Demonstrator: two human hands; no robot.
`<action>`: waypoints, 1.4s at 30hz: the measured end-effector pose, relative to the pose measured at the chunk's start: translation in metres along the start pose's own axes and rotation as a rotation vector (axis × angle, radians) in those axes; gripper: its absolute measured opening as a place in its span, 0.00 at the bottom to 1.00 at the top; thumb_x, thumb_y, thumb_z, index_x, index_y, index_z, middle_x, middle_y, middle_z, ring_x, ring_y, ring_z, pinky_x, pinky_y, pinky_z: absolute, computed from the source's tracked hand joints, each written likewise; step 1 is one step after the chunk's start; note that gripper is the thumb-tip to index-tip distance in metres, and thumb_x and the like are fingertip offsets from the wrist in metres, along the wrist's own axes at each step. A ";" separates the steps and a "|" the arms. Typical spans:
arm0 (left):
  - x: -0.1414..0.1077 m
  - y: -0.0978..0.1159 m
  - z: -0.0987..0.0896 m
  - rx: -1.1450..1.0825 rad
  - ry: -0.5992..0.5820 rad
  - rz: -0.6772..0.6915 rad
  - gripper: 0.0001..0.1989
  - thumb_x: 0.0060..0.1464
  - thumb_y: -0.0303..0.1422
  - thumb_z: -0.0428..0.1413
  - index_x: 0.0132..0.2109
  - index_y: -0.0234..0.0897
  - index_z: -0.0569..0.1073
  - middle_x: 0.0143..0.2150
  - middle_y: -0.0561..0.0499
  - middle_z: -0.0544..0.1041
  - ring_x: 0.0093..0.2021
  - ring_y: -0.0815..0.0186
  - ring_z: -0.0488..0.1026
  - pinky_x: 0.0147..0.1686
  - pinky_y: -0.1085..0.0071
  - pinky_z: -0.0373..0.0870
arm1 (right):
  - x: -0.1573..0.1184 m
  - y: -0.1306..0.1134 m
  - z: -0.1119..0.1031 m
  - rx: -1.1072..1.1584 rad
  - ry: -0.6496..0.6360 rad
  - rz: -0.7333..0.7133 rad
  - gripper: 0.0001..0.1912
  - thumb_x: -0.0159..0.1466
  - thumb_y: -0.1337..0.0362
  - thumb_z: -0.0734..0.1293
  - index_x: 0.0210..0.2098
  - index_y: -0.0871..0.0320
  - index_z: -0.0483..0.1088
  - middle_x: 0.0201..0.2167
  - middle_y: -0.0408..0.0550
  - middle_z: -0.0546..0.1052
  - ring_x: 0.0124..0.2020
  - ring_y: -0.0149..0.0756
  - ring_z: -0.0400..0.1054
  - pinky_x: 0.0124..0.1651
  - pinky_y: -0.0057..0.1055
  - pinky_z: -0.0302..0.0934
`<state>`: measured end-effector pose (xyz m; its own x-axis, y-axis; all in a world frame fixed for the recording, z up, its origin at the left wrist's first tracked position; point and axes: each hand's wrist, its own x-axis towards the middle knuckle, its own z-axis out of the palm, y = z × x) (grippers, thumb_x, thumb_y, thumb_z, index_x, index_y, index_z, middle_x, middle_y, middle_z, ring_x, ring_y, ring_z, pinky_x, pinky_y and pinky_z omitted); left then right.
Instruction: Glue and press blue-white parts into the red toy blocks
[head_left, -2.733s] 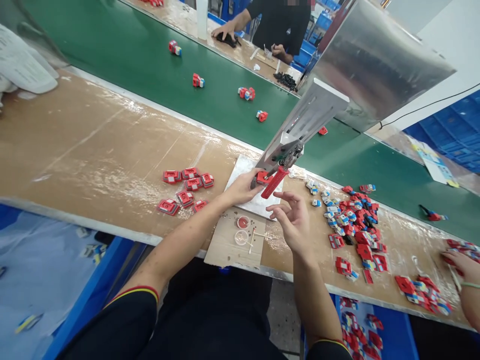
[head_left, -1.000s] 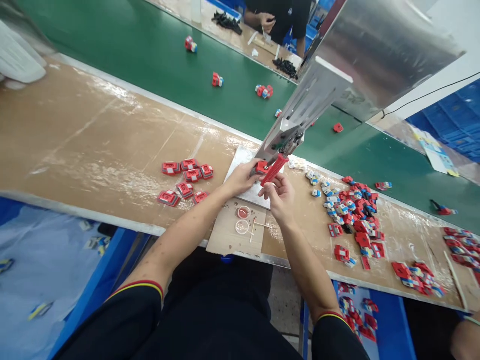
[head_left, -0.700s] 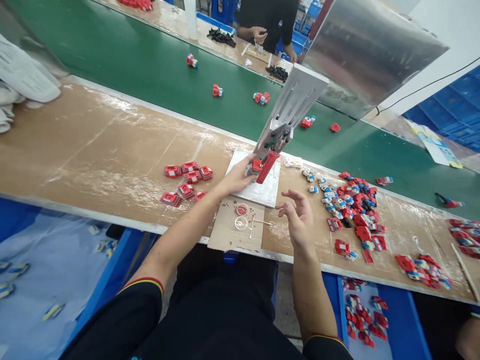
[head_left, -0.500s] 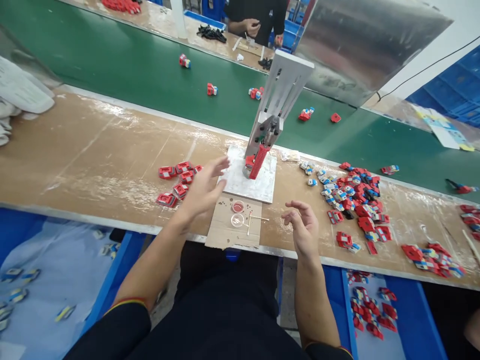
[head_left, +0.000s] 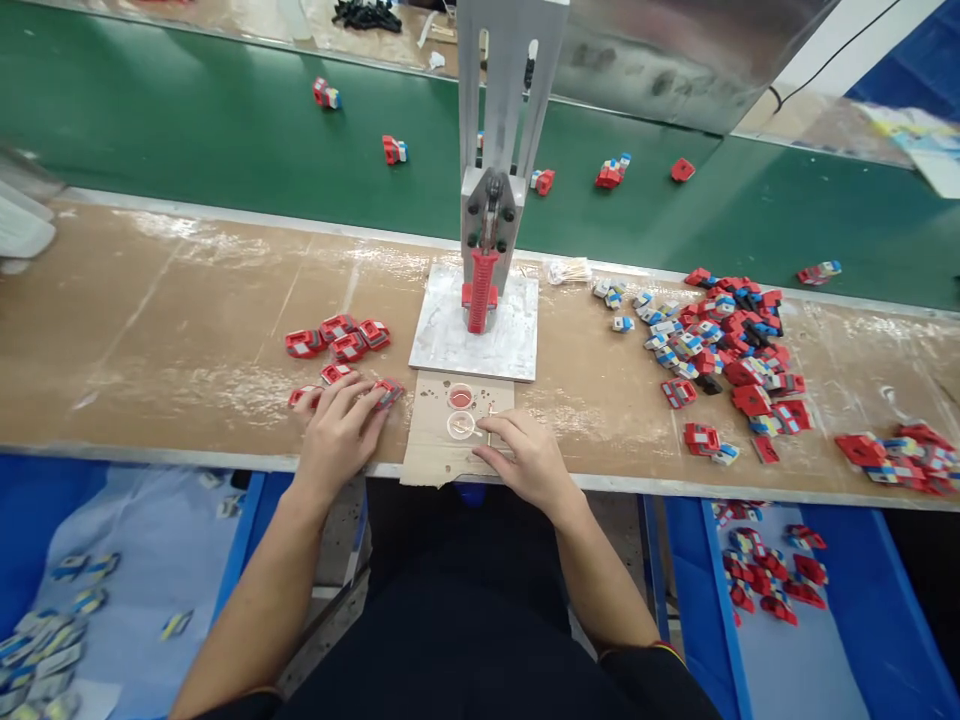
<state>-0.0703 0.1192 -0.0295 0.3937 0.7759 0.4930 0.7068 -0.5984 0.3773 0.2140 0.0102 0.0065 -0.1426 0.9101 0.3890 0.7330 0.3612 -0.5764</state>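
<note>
My left hand (head_left: 336, 435) rests low over the small red toy-car parts (head_left: 349, 347), fingers spread and bent. Its index fingertip meets one red and grey part (head_left: 388, 392); whether it grips that part is unclear. Over the cardboard sheet (head_left: 421, 455), my right hand (head_left: 529, 458) has thumb and index finger apart, close around a cotton swab (head_left: 490, 412). On the cardboard sit a small cup of red liquid (head_left: 460, 397) and a clear cup (head_left: 460, 426) with a swab tip in it. Behind them stands a metal clamp fixture with a red handle (head_left: 480, 290) on a white base plate (head_left: 439, 340).
A large heap of red, white and blue toy parts (head_left: 739, 345) lies to the right. Spare cotton swabs (head_left: 568, 270) lie right of the fixture. Beyond runs a green conveyor belt (head_left: 210, 120) with scattered parts. Blue bins (head_left: 862, 600) of parts stand below the table edge.
Both hands have come down from above the table: my left to the red parts, my right inward to the swab on the cardboard. The view has shifted, with the fixture now nearer upright.
</note>
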 end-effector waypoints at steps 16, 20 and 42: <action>-0.022 0.018 0.002 -0.179 -0.005 -0.097 0.11 0.67 0.30 0.58 0.53 0.45 0.79 0.56 0.42 0.82 0.57 0.52 0.81 0.56 0.55 0.79 | 0.046 -0.010 -0.006 -0.116 -0.160 -0.187 0.11 0.75 0.67 0.66 0.41 0.50 0.81 0.39 0.47 0.86 0.38 0.39 0.74 0.41 0.36 0.69; -0.029 0.027 0.000 -0.482 0.175 -0.210 0.22 0.62 0.28 0.63 0.61 0.45 0.74 0.56 0.43 0.80 0.56 0.54 0.81 0.57 0.56 0.81 | 0.042 -0.007 0.001 -0.037 -0.108 -0.188 0.10 0.75 0.66 0.66 0.42 0.51 0.80 0.36 0.47 0.86 0.36 0.39 0.77 0.41 0.38 0.73; -0.029 0.068 0.002 -1.179 0.152 -0.533 0.21 0.61 0.43 0.68 0.58 0.44 0.80 0.54 0.42 0.84 0.48 0.56 0.85 0.49 0.60 0.85 | 0.045 -0.008 -0.001 0.045 -0.032 -0.150 0.09 0.70 0.72 0.70 0.39 0.50 0.79 0.32 0.46 0.85 0.32 0.38 0.77 0.35 0.37 0.70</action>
<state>-0.0327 0.0568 -0.0196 0.1012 0.9870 0.1246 -0.2143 -0.1007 0.9716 0.2024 0.0485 0.0292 -0.2698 0.8511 0.4503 0.6715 0.5015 -0.5455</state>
